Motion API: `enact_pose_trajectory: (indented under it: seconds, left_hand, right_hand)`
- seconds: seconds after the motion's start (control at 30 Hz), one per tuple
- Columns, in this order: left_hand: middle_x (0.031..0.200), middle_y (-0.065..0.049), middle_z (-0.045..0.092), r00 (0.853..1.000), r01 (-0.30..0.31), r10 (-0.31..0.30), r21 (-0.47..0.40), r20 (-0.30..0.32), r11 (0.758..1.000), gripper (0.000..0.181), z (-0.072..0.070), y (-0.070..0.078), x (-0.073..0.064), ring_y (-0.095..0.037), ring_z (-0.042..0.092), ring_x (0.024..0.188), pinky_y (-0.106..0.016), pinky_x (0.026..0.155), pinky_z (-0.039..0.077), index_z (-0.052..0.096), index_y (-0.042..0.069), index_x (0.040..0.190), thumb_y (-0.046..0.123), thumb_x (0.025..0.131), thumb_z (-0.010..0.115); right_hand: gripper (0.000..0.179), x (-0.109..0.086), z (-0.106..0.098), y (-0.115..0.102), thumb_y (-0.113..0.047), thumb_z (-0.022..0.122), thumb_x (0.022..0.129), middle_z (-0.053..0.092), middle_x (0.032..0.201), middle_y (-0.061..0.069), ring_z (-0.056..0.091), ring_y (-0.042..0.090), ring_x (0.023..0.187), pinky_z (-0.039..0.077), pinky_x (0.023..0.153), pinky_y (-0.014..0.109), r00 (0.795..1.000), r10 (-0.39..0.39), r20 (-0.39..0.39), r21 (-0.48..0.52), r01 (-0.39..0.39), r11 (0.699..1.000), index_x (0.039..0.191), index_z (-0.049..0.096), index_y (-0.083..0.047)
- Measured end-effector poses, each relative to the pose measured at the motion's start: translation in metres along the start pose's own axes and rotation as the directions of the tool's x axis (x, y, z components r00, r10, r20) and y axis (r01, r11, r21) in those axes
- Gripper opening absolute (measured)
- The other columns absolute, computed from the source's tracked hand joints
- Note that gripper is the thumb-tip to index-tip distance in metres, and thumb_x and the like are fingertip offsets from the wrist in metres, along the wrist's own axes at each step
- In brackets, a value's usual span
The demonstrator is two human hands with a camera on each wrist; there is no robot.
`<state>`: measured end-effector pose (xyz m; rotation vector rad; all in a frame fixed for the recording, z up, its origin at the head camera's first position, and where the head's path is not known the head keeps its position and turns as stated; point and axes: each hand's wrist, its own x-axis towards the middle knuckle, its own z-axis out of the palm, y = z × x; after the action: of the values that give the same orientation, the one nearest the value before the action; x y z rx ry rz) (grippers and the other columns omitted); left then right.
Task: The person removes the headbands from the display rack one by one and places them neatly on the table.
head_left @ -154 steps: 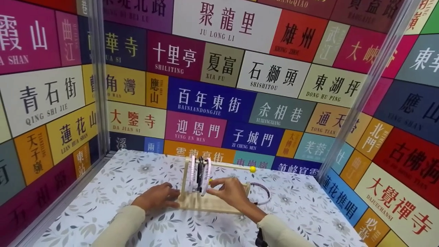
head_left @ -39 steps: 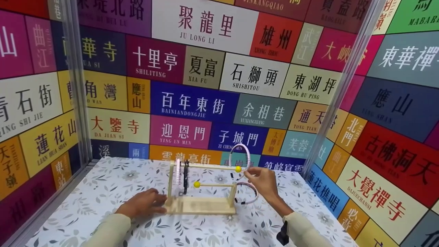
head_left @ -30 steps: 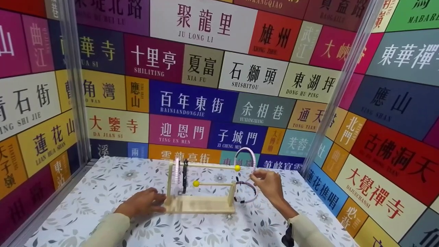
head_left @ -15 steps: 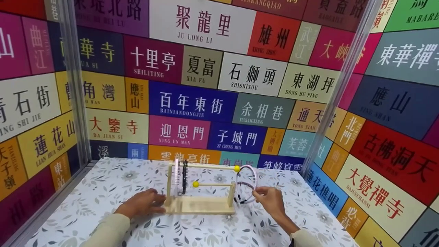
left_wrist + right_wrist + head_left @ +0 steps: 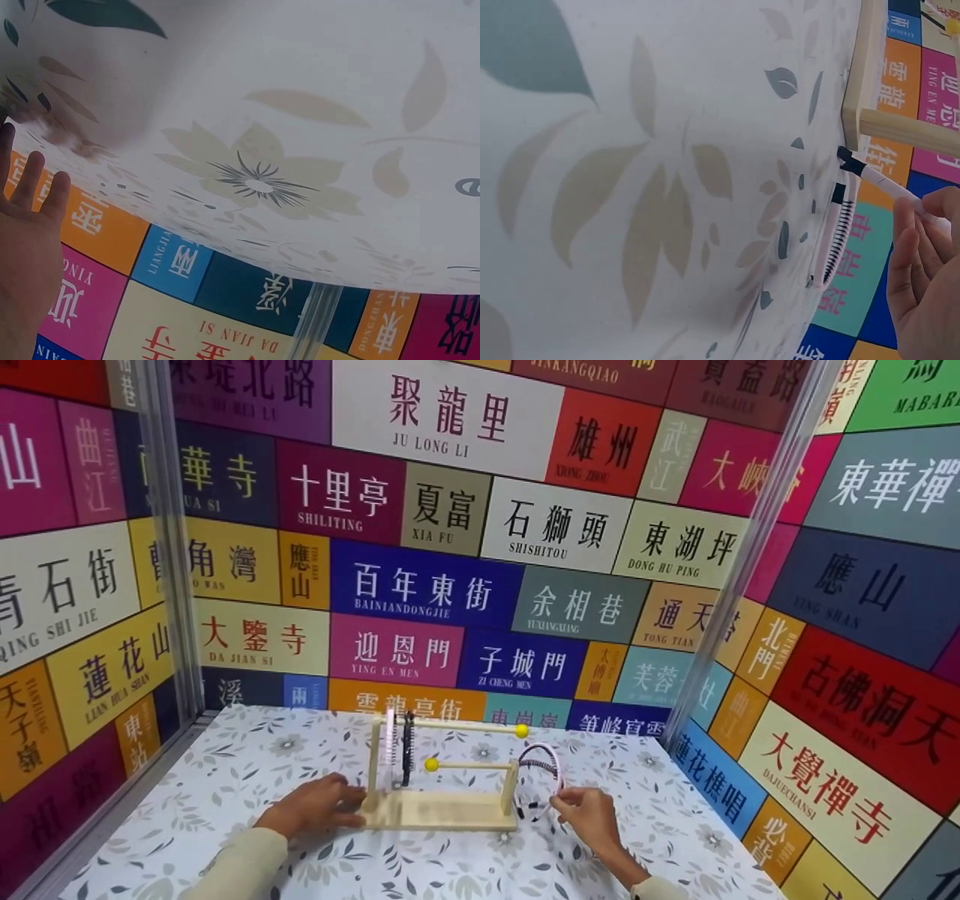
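Note:
My right hand (image 5: 592, 817) pinches a pale pink headband (image 5: 889, 181) between thumb and fingers, just right of the wooden stand. One black tip of it shows in the right wrist view, near the table. Another pink headband with dark teeth (image 5: 834, 244) lies on the table close to it; the two overlap in the head view. The wooden display stand (image 5: 450, 808) has two rods, each ending in a yellow ball. On its upper rod, toward the left post, hang a pink headband (image 5: 390, 742) and a black headband (image 5: 407, 750). My left hand (image 5: 311, 808) rests against the stand's left end, fingers extended.
A white tablecloth with a leaf and flower print (image 5: 225, 780) covers the table. Colourful walls with Chinese lettering (image 5: 420, 585) stand behind and on both sides. Clear corner strips (image 5: 171, 547) run up the walls. The lower rod's yellow ball (image 5: 431, 764) points left.
A pink headband came off the upper rod in my right hand, moved right past the yellow ball, then down beside the headband on the table. My left hand stays at the stand's left end.

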<state>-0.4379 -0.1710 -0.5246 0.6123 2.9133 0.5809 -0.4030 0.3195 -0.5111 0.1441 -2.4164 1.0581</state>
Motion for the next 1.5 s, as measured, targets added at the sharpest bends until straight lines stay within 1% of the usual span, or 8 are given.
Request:
enact_pose_trajectory:
  seconds: [0.23, 0.33, 0.43, 0.53, 0.8, 0.93, 1.23, 1.5]
  left_hand:
    - [0.139, -0.008, 0.061, 1.0, 0.016, -0.016, -0.017, 0.006, 1.0, 0.059, -0.001, 0.001, -0.001, -0.031, 0.059, 0.124, -0.062, 0.108, 0.045, 0.068, 0.033, 0.139, 0.054, 0.085, 0.079]
    - [0.129, -0.008, 0.065, 0.998, -0.062, 0.062, 0.012, -0.031, 0.998, 0.058, -0.001, 0.001, -0.003, -0.028, 0.061, 0.115, -0.059, 0.103, 0.05, 0.069, 0.026, 0.138, 0.05, 0.087, 0.079]
    - [0.12, -0.007, 0.066, 0.987, -0.145, 0.149, 0.053, -0.069, 0.988, 0.056, -0.001, 0.0, -0.005, -0.024, 0.06, 0.105, -0.054, 0.096, 0.053, 0.07, 0.018, 0.137, 0.047, 0.089, 0.079]
    - [0.118, -0.006, 0.066, 0.981, -0.17, 0.175, 0.06, -0.079, 0.984, 0.056, 0.0, -0.001, -0.007, -0.022, 0.059, 0.102, -0.052, 0.094, 0.054, 0.07, 0.017, 0.136, 0.047, 0.09, 0.079]
    - [0.121, -0.007, 0.066, 0.983, -0.165, 0.169, 0.051, -0.074, 0.985, 0.056, 0.0, -0.001, -0.006, -0.023, 0.06, 0.104, -0.053, 0.096, 0.054, 0.069, 0.019, 0.138, 0.048, 0.09, 0.078]
    - [0.122, -0.008, 0.066, 0.987, -0.148, 0.15, 0.044, -0.063, 0.988, 0.056, -0.001, -0.001, -0.006, -0.024, 0.06, 0.105, -0.054, 0.096, 0.054, 0.069, 0.019, 0.138, 0.047, 0.091, 0.078]
    - [0.128, -0.007, 0.063, 0.996, -0.078, 0.078, -0.005, -0.045, 0.997, 0.056, 0.0, -0.001, -0.007, -0.026, 0.061, 0.11, -0.057, 0.102, 0.051, 0.069, 0.024, 0.138, 0.05, 0.09, 0.077]
    - [0.123, -0.003, 0.063, 0.996, -0.069, 0.069, 0.005, -0.048, 0.998, 0.057, 0.0, -0.002, -0.005, -0.021, 0.061, 0.107, -0.054, 0.101, 0.052, 0.069, 0.026, 0.138, 0.052, 0.088, 0.078]
  right_hand:
    - [0.012, 0.0, -0.003, 0.013, -0.015, 0.082, 0.086, 0.078, 0.08, 0.001, 0.069, 0.01, 0.054, 0.049, 0.048, 0.02, 0.997, 0.058, -0.048, -0.06, -0.061, 0.996, 0.095, 0.083, -0.008]
    - [0.012, 0.0, -0.005, 0.019, -0.016, 0.083, 0.085, 0.079, 0.081, 0.002, 0.071, 0.011, 0.058, 0.052, 0.052, 0.024, 0.996, 0.022, -0.09, -0.121, -0.033, 0.992, 0.094, 0.083, -0.008]
    - [0.012, 0.0, -0.005, 0.025, -0.018, 0.085, 0.084, 0.079, 0.081, 0.003, 0.072, 0.012, 0.064, 0.055, 0.057, 0.028, 0.994, -0.001, -0.112, -0.17, -0.018, 0.985, 0.092, 0.083, -0.009]
    - [0.012, 0.0, -0.006, 0.03, -0.021, 0.085, 0.084, 0.079, 0.082, 0.003, 0.073, 0.013, 0.067, 0.055, 0.059, 0.032, 0.994, 0.027, -0.104, -0.197, -0.047, 0.979, 0.089, 0.083, -0.011]
    - [0.016, 0.002, -0.009, 0.036, -0.027, 0.083, 0.087, 0.078, 0.081, 0.0, 0.068, 0.009, 0.06, 0.053, 0.054, 0.03, 0.985, 0.171, -0.037, -0.177, -0.175, 0.969, 0.093, 0.083, -0.012]
    - [0.017, 0.003, -0.007, 0.039, -0.027, 0.083, 0.087, 0.076, 0.077, -0.002, 0.069, 0.012, 0.059, 0.053, 0.053, 0.03, 0.977, 0.214, -0.01, -0.163, -0.213, 0.964, 0.094, 0.082, -0.011]
    - [0.016, 0.002, -0.004, 0.042, -0.02, 0.081, 0.088, 0.077, 0.078, -0.001, 0.069, 0.011, 0.057, 0.055, 0.053, 0.028, 0.978, 0.208, 0.019, -0.151, -0.203, 0.967, 0.096, 0.081, -0.006]
    - [0.018, 0.001, -0.007, 0.043, -0.017, 0.081, 0.088, 0.078, 0.082, 0.004, 0.07, 0.012, 0.057, 0.057, 0.052, 0.028, 0.982, 0.188, 0.021, -0.126, -0.184, 0.975, 0.099, 0.081, -0.003]
